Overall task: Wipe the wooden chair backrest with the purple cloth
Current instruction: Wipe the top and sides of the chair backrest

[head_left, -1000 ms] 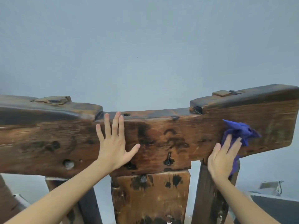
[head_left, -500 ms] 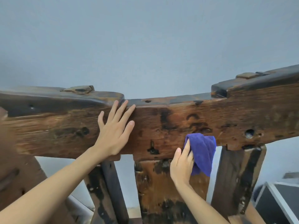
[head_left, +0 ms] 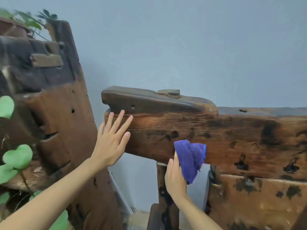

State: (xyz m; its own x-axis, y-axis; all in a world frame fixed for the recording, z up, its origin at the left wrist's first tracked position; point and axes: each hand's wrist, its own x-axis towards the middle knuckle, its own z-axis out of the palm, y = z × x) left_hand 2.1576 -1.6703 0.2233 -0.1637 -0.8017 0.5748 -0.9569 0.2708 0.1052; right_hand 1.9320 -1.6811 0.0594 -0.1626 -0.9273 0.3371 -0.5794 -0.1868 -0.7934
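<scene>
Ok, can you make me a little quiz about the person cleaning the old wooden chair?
1. True or false: the left hand lies flat and open on the wooden backrest.
2. Which hand holds the purple cloth? A) left B) right C) both
3. Fill in: the cloth is pressed against the backrest's ______ edge, beside a dark upright post.

Key: 1 true; 2 B, the right hand; 3 lower.
</scene>
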